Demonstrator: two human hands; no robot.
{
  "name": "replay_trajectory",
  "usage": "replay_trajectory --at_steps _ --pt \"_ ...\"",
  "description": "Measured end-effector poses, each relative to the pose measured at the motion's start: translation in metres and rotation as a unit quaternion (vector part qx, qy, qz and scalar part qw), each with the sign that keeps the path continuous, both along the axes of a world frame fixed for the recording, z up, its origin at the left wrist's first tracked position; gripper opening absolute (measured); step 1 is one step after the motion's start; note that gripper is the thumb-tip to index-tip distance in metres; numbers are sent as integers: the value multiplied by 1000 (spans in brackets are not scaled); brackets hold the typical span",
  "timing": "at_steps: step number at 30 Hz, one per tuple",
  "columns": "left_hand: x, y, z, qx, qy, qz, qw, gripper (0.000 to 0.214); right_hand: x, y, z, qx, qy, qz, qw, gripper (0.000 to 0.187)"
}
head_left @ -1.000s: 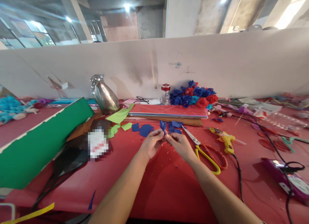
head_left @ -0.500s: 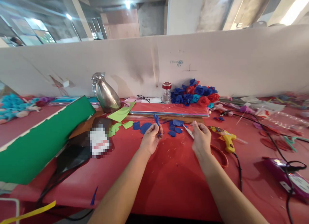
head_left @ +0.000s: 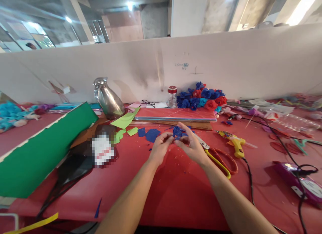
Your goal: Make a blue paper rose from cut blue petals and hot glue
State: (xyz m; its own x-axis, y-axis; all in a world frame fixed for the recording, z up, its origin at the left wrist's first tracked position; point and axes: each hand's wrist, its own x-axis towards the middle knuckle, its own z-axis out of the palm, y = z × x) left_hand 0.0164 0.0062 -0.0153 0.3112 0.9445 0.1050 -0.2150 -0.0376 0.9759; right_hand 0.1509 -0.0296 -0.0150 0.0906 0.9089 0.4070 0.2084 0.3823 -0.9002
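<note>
My left hand [head_left: 163, 147] is closed in a pinch on a small piece of blue paper [head_left: 177, 137], mostly hidden by fingers. My right hand [head_left: 193, 148] meets it from the right, its index finger raised and its thumb and other fingers at the same paper. Behind the hands lie more blue paper pieces, partly covered. A larger blue cutout [head_left: 152, 135] lies left of them. Beside my right wrist are scissors [head_left: 218, 160] with red and yellow handles, blades partly hidden by the hand.
A yellow glue gun [head_left: 236, 144] lies to the right, its cord trailing forward. A stack of coloured sheets [head_left: 176, 114], a jar [head_left: 172, 97], paper flowers [head_left: 201, 97] and a steel jug [head_left: 109, 99] stand behind. Green board [head_left: 50, 146] and a purple device [head_left: 299, 183] flank the work area.
My right hand has moved left to meet my left hand. The scissors' yellow handle, hidden before, now shows. The blue paper held upright before is now lower and mostly covered.
</note>
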Motion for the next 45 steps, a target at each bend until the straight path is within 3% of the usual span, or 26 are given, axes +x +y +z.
replay_trajectory --at_steps 3,6,10,12,14,16,20,28,35,45 --pt "1 -1 1 16 41 33 998 10 2 3 -4 -31 -1 -44 999 25" --pt "1 0 -1 25 58 62 996 10 11 6 -4 -13 67 -157 985 31" --pt "1 3 -6 54 76 74 993 11 26 9 0 31 194 -305 932 26" --pt "1 4 -8 80 92 77 989 11 31 11 1 30 203 -332 921 25" --pt "0 5 -10 107 110 81 985 11 31 11 2 -19 215 -280 935 31" --pt "-1 6 -10 131 126 82 980 11 28 10 5 -94 228 -181 952 33" --pt "-2 5 -8 175 155 58 971 10 18 7 10 -172 230 -68 956 39" --pt "-1 4 -7 210 190 -11 959 12 24 5 11 -206 191 -21 959 35" --pt "0 2 -7 217 194 -57 955 13 37 -2 26 -190 86 75 975 26" --pt "0 1 -5 223 237 -61 944 19 41 -3 27 -189 -25 87 978 15"
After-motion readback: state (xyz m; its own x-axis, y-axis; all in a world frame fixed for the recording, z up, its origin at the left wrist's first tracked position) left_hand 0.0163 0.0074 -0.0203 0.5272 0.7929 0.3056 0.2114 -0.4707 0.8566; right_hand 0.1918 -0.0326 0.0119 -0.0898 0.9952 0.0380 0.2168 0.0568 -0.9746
